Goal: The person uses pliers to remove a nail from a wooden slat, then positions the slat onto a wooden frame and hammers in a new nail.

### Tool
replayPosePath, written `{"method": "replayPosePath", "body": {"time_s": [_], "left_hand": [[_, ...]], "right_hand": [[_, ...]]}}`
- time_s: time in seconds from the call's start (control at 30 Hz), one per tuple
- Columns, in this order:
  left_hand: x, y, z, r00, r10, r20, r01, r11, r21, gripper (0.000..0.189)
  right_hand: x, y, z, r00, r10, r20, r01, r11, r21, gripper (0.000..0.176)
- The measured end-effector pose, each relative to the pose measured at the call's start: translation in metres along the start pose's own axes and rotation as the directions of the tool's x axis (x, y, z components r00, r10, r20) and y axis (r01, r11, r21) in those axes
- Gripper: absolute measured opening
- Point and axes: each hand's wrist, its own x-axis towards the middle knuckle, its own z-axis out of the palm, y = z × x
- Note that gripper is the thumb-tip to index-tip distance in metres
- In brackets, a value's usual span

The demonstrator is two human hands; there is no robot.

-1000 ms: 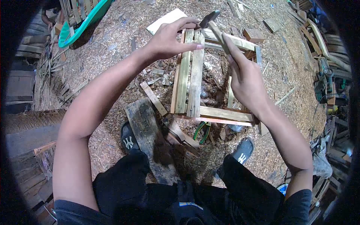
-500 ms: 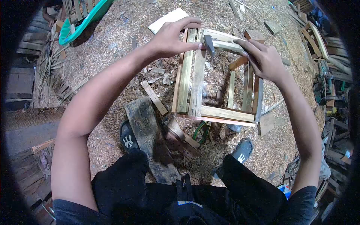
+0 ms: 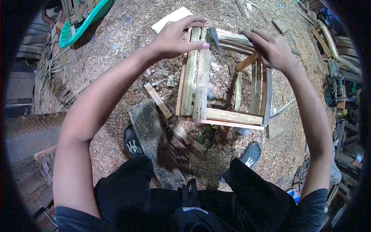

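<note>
A slatted wooden frame (image 3: 201, 83) stands tilted in front of me above the littered ground. My left hand (image 3: 176, 36) grips its far left corner, fingers over the top edge and thumb pressed against a slat. Close to that thumb is the dark metal head of a hammer (image 3: 213, 37). A pale handle runs from it toward my right hand (image 3: 271, 49), whose fingers are closed around its far end, at the frame's far right corner. The fingers partly hide the grip. Whether my left fingers also pinch a nail cannot be made out.
Wood shavings and offcuts cover the ground. A worn dark plank (image 3: 154, 143) lies between my feet, near a short wood strip (image 3: 158, 101). A white board (image 3: 172, 20) and a green curved-edged object (image 3: 83, 28) lie farther off. Stacked wood lines both sides.
The hammer head has turned slightly and shifted a little up and left. My right hand has risen a little. The frame has barely moved, and my left hand stays on its corner.
</note>
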Motion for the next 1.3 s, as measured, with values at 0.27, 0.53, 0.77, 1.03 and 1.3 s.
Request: {"method": "replayPosePath", "body": {"time_s": [0.27,0.53,0.77,1.03,1.3], "left_hand": [[0.0,0.006,-0.002,0.999,-0.034,0.009,0.034,0.999,0.008,0.074],[-0.002,0.008,-0.003,0.997,-0.061,0.04,0.064,0.996,-0.065,0.072],[-0.009,0.016,0.001,1.0,-0.026,0.008,0.025,0.999,0.034,0.064],[-0.009,0.009,0.002,0.963,0.259,-0.069,-0.232,0.935,0.267,0.045],[-0.01,0.013,0.003,0.972,0.215,-0.09,-0.185,0.947,0.262,0.045]], "right_hand": [[-0.003,-0.001,-0.001,0.999,0.029,-0.018,-0.031,0.996,-0.08,0.062],[0.008,-0.017,-0.008,0.996,0.069,-0.059,-0.066,0.996,0.053,0.05],[0.025,-0.111,-0.046,0.425,0.729,0.537,-0.623,-0.195,0.757,0.038],[0.037,-0.157,-0.042,0.463,0.612,0.642,-0.41,-0.494,0.767,0.05],[0.049,-0.168,-0.035,0.465,0.606,0.645,-0.225,-0.624,0.748,0.051]]}}
